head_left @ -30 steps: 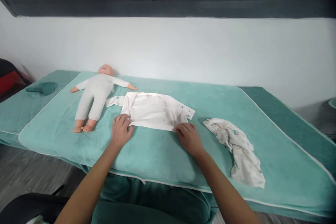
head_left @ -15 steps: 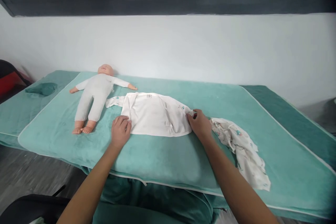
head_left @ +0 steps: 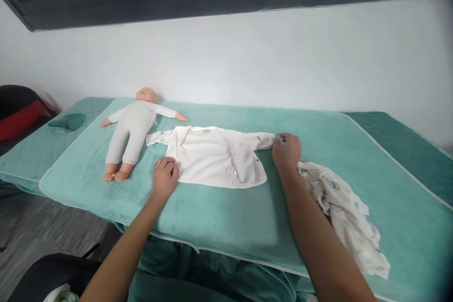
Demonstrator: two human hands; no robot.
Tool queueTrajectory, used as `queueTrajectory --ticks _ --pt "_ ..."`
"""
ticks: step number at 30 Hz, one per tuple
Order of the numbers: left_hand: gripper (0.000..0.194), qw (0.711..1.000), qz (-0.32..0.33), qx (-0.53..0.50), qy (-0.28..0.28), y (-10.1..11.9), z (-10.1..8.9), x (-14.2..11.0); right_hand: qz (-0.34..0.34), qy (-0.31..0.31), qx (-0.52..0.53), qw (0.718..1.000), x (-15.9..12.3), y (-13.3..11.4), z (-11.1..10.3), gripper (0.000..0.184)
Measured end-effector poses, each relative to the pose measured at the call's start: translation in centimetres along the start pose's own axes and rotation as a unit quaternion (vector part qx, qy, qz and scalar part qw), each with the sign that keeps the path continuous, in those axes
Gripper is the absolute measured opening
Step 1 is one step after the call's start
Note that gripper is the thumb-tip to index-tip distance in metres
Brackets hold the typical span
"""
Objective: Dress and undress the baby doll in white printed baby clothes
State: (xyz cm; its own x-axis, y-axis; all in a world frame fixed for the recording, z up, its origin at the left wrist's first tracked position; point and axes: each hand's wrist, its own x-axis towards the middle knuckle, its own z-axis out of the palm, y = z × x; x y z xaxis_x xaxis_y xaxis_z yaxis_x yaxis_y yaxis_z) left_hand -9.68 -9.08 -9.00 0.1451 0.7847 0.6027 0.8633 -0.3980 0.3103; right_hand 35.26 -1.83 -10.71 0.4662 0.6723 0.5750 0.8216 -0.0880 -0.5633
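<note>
A white baby shirt (head_left: 208, 158) lies spread on the green bed cover, its two printed sleeves stretched out to the sides. My left hand (head_left: 165, 178) is at its lower left edge, fingers curled together on the cloth. At the end of the right sleeve (head_left: 260, 140), my right hand (head_left: 287, 152) pinches the cuff between thumb and fingers. Left of the shirt, a baby doll (head_left: 132, 125) in a white suit lies on its back, arms spread, one hand above the left sleeve.
A crumpled printed white garment (head_left: 348, 212) lies right of my right forearm. A small green pillow (head_left: 67, 121) rests at the bed's left end, near a black and red chair (head_left: 23, 115). Behind the bed (head_left: 247, 226) stands a white wall (head_left: 230, 61) under a window frame.
My right hand has moved right and slightly away from me, drawing the right sleeve out straight from the shirt's body. My left hand has stayed at the lower left edge.
</note>
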Motion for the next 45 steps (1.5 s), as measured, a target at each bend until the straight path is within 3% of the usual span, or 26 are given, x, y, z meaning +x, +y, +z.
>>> queueTrajectory --ticks 2,5,7,9,14,19,24,29,31,35,37,39,42,45 --pt "0.022 0.999 -0.024 -0.045 0.016 -0.2 0.0 -0.1 -0.069 -0.008 0.001 0.998 -0.8 -0.5 -0.3 0.033" --pt "0.019 0.983 -0.107 -0.136 0.069 -1.2 0.1 0.3 -0.158 -0.090 0.010 0.983 -1.6 -1.4 -0.7 0.036" --pt "0.016 0.965 -0.173 -0.173 0.099 -2.4 0.3 1.1 -0.154 -0.153 0.006 0.976 -1.9 -1.8 -0.8 0.036" --pt "0.025 0.958 -0.217 -0.162 0.099 -3.8 0.5 2.4 -0.104 -0.180 -0.004 0.978 -1.9 -1.7 -0.7 0.034" --pt "0.048 0.964 -0.265 -0.020 0.028 -5.9 0.8 5.7 0.004 -0.124 -0.032 0.992 -1.5 -1.3 -0.8 0.037" --pt "0.050 0.970 -0.241 0.026 0.014 -5.9 1.3 6.2 0.065 -0.118 -0.021 0.991 -1.2 -1.2 -0.9 0.036" --pt "0.047 0.972 -0.234 0.032 0.016 -6.1 1.3 5.8 0.058 -0.063 0.007 0.996 -1.2 -0.8 -0.9 0.032" --pt "0.039 0.970 -0.224 -0.023 0.087 -5.8 1.0 5.3 0.009 -0.023 -0.010 1.000 -1.4 -1.6 -1.4 0.032" --pt "0.035 0.972 -0.219 -0.044 0.069 -5.4 0.9 5.1 -0.016 -0.016 -0.001 1.000 -1.7 -2.5 -1.9 0.030" --pt "0.033 0.967 -0.250 -0.051 -0.009 -4.5 0.6 5.0 -0.050 0.006 0.067 0.996 -4.0 -5.7 -2.9 0.028" --pt "0.033 0.966 -0.253 -0.048 -0.028 -4.3 0.4 5.0 -0.072 -0.028 0.120 0.990 -5.9 -8.4 -3.0 0.030" --pt "0.033 0.967 -0.246 -0.053 -0.037 -4.2 0.2 5.1 -0.113 -0.129 0.165 0.971 -7.9 -11.8 -2.2 0.032" --pt "0.033 0.970 -0.219 -0.093 -0.057 -4.2 0.0 5.1 -0.235 -0.308 0.165 0.907 -10.2 -17.7 0.7 0.041" --pt "0.031 0.965 -0.191 -0.159 -0.080 -4.4 -0.2 4.9 -0.319 -0.403 0.095 0.853 -11.1 -22.6 4.3 0.052"
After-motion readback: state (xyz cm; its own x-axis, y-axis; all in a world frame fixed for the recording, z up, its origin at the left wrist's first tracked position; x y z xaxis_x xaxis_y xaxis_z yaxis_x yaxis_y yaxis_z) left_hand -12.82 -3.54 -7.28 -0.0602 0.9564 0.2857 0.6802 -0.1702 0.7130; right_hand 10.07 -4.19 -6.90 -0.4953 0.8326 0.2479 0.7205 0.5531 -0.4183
